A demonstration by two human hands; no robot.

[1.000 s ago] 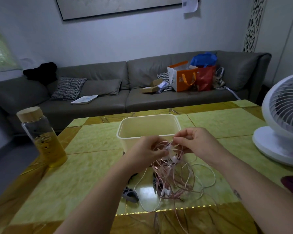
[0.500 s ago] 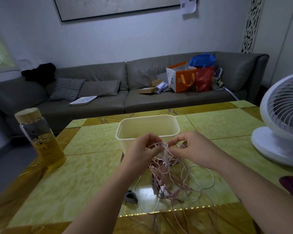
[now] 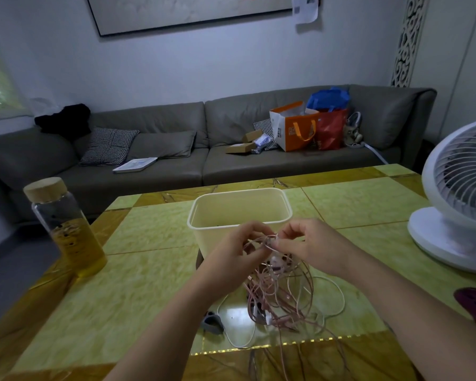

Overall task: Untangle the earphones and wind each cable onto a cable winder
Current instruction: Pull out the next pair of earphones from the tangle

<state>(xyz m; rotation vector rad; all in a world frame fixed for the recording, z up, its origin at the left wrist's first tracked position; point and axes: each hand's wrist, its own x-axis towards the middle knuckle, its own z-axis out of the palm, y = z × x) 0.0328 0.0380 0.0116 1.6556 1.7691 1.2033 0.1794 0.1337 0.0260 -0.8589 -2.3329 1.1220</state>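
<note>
Closer together than 1 s ago, left hand (image 3: 238, 250) and right hand (image 3: 312, 247) each clamp a pinching grip on the earphones tangle (image 3: 279, 292), which hangs to the desk (image 3: 138, 284) just near the tub (image 3: 239, 191), so untangling looks barely begun.

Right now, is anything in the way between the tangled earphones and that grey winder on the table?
Nothing visible. The left hand and right hand both pinch the tangled earphones, and the grey winder lies on the table just left of the hanging cables. The cream tub stands behind the hands, not between.
</note>
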